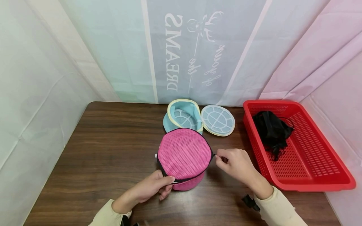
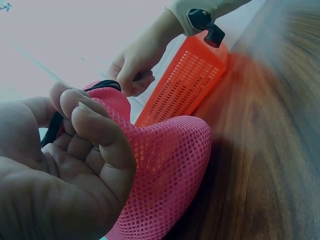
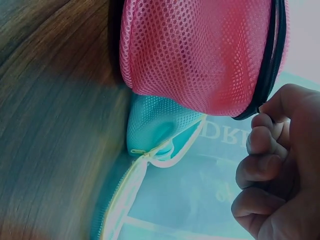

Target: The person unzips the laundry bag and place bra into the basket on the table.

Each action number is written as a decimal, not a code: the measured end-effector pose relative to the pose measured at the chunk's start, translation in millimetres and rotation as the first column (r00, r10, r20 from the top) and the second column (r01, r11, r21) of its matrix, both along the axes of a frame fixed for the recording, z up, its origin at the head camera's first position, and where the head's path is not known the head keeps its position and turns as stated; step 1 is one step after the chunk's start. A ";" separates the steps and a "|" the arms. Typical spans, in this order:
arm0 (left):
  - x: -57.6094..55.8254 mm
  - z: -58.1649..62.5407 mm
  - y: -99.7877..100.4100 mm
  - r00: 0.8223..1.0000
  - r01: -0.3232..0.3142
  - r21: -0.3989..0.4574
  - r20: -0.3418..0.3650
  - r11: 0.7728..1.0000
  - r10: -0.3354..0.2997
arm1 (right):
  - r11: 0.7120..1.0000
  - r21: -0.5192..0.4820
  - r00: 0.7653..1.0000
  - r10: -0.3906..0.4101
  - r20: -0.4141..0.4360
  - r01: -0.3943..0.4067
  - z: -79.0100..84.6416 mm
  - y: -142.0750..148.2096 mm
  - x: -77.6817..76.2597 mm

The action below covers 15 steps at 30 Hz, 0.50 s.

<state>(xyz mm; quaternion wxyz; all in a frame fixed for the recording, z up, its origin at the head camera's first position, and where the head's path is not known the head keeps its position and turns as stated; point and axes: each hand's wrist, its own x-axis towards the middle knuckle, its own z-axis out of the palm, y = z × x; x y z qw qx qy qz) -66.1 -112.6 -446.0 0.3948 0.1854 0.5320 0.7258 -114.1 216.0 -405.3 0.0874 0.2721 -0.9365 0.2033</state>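
Note:
A pink mesh laundry bag (image 1: 185, 153) with a black zipper rim stands on the table, its round lid facing up. At the bag's front, my left hand (image 1: 152, 187) grips the rim between thumb and fingers; the left wrist view shows those fingers curled over the edge. My right hand (image 1: 236, 164) pinches the zipper pull at the bag's right side, and in the right wrist view the fingertips sit right on the end of the black zipper (image 3: 272, 60). Just behind stands a light blue mesh laundry bag (image 1: 169, 124), its lid (image 1: 217, 120) unzipped and folded out to the right.
On the right, a red plastic basket (image 1: 314, 185) holds a bundle of black fabric (image 1: 271, 128) with thin cords. All of this rests on a dark wooden table (image 1: 118, 141). Printed curtain cloth (image 1: 127, 62) hangs along the table's back edge.

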 end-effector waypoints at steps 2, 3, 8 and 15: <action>0.4 0.5 -0.5 1.000 -0.003 -0.005 0.005 1.000 0.003 | 1.000 -0.002 1.000 -0.001 0.009 0.001 0.3 -0.2 0.5; 0.5 1.0 -0.6 1.000 -0.008 -0.007 0.009 1.000 0.008 | 1.000 -0.002 1.000 -0.002 0.012 0.002 0.6 -0.4 0.8; 1.3 3.5 -1.1 0.998 -0.049 -0.023 0.037 0.999 0.050 | 1.000 0.000 1.000 0.003 0.021 -0.003 2.7 -0.7 3.9; -1.8 5.1 -3.9 0.992 -0.110 -0.052 0.055 0.993 0.112 | 0.997 -0.015 0.997 0.072 0.034 -0.071 8.1 -0.7 10.1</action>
